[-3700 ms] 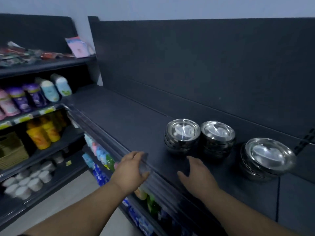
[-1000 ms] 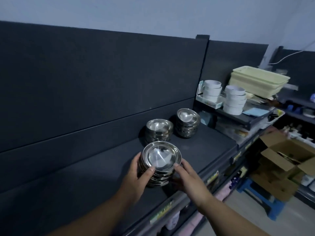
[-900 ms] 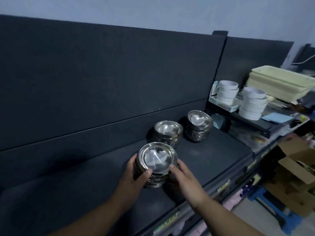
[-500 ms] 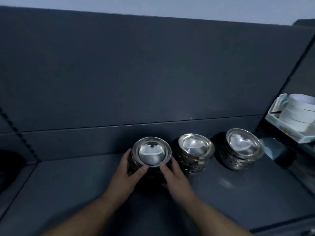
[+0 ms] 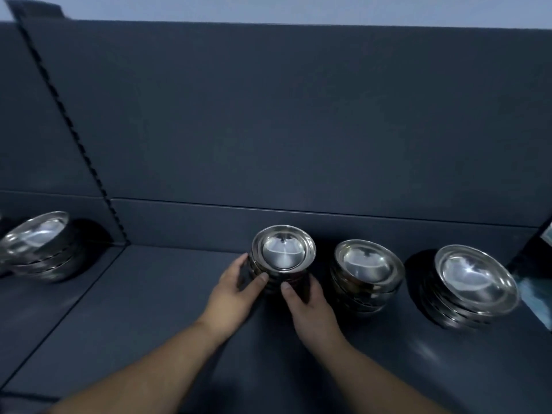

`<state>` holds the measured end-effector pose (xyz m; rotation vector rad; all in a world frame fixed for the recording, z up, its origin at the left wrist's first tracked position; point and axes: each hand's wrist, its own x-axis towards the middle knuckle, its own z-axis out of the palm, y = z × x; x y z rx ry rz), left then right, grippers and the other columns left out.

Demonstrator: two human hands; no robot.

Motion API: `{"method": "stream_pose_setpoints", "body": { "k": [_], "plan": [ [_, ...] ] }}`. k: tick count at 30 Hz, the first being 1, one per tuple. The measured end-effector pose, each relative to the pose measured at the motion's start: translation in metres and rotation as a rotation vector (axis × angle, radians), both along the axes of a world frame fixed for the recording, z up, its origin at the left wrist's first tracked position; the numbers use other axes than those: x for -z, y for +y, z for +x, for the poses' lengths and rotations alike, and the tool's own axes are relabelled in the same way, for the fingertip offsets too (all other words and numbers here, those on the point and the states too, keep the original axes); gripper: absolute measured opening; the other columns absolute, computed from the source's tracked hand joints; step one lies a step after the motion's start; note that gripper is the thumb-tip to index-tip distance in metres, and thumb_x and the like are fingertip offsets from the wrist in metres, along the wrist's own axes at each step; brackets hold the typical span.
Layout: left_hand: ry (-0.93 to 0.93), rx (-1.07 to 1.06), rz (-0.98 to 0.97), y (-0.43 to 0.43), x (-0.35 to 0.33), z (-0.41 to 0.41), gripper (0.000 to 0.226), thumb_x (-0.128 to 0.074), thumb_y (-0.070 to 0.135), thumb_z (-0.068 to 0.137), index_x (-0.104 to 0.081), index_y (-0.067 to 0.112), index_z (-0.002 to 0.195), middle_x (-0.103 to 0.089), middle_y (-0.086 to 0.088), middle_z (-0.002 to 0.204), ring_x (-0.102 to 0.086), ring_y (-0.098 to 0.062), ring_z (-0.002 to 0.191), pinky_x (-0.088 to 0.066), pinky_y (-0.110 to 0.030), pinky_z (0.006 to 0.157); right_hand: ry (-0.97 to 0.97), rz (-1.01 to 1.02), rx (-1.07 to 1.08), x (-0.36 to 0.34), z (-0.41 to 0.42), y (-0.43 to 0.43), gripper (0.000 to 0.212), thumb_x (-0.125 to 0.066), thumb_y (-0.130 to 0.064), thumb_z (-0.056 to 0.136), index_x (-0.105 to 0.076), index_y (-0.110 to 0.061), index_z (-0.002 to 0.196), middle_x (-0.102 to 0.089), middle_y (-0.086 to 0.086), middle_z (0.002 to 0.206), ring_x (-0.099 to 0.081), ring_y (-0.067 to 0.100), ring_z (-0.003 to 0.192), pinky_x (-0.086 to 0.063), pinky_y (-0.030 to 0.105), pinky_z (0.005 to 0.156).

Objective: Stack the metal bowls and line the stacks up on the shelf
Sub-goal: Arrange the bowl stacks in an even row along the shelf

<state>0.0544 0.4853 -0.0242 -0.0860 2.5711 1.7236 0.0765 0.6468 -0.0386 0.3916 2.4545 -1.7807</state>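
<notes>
**Gripping one bowl stack w/ both hands, just below frame centre**

Both hands wrap the held stack [image 5: 283, 256] of metal bowls, which is just below frame centre, near the back of the dark shelf [image 5: 143, 330]. Left hand [image 5: 236, 291] is on the stack's left side, w/ its thumb pressed on the near wall and fingers curled round the far-left side. Right hand [image 5: 312, 309] is at the lower right, w/ its thumb up against the front wall. Its other fingers curl round the right side & are mostly hidden behind the bowls. The hands cover the stack's base, so can't tell if it sits on the shelf or is slightly off it. The top bowl is mouth-up & shiny.

Right of it in the frame, a second stack [image 5: 369, 270] stands just beside the held one, w/ a narrow dark gap between. A third stack [image 5: 475, 282] is further right, apart from the second, w/ shadow between them. The three make a rough row along the dark back panel [image 5: 298, 115], approx. even, though the third sits a bit lower in the frame.

A fourth stack [image 5: 38, 243] is at the left edge, mid-height, well apart from the rest & smeared by the lens. It is on the next shelf section, past a slotted upright [image 5: 67, 121] that runs diagonally from upper left down to the shelf's back corner.

At the right edge there's a blurred pale object [image 5: 534, 297]; can't tell what it is. A strip of pale wall [image 5: 298, 7] runs along the top.
</notes>
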Motion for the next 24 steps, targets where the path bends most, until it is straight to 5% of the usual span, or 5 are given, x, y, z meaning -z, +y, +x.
{"method": "stream_pose_setpoints", "body": {
  "k": [4,7,11,18,24],
  "plan": [
    [-0.042,0.033,-0.265,-0.015,0.001,0.019,0.075,-0.066,0.047,0.084,-0.034,0.021,0.146,-0.035,-0.001,0.151,-0.034,-0.015,0.139,-0.023,-0.026,0.117,-0.065,0.143,-0.061,0.009,0.020,-0.008,0.062,-0.067,-0.036,0.087,-0.043,-0.015,0.140,-0.062,0.002,0.130,-0.059,0.015,0.116,-0.039,0.017,0.092],
    [-0.048,0.058,-0.423,-0.041,0.008,0.032,0.074,-0.064,0.043,0.087,-0.030,0.020,0.148,-0.030,-0.002,0.153,-0.029,-0.014,0.141,-0.019,-0.018,0.113,-0.058,0.269,-0.147,0.005,0.030,-0.020,0.054,-0.067,-0.036,0.087,-0.051,-0.017,0.135,-0.062,0.001,0.130,-0.059,0.013,0.117,-0.039,0.018,0.097],
    [-0.059,0.070,-0.530,-0.096,0.004,0.059,0.077,-0.060,0.049,0.087,-0.024,0.022,0.150,-0.023,-0.001,0.156,-0.028,-0.016,0.141,-0.023,-0.023,0.116,-0.005,0.395,-0.264,-0.004,0.045,-0.061,0.051,-0.065,-0.037,0.087,-0.053,-0.019,0.133,-0.058,0.001,0.134,-0.055,0.014,0.121,-0.037,0.019,0.101],
    [-0.025,-0.072,-0.792,-0.253,-0.004,0.137,0.076,-0.054,0.054,0.088,-0.025,0.022,0.150,-0.024,-0.001,0.156,-0.027,-0.021,0.142,-0.025,-0.030,0.116,0.041,0.528,-0.554,-0.017,0.091,-0.207,0.059,-0.053,-0.049,0.093,-0.036,-0.026,0.145,-0.035,-0.004,0.150,-0.039,0.015,0.133,-0.034,0.024,0.108],
    [-0.107,-0.223,-0.940,-0.399,-0.006,0.221,0.076,-0.052,0.057,0.087,-0.026,0.025,0.150,-0.027,-0.002,0.155,-0.031,-0.024,0.140,-0.028,-0.033,0.114,0.150,0.589,-0.721,-0.015,0.137,-0.354,0.062,-0.053,-0.053,0.090,-0.038,-0.027,0.143,-0.037,-0.003,0.147,-0.045,0.015,0.126,-0.041,0.029,0.105]
  ]
}}
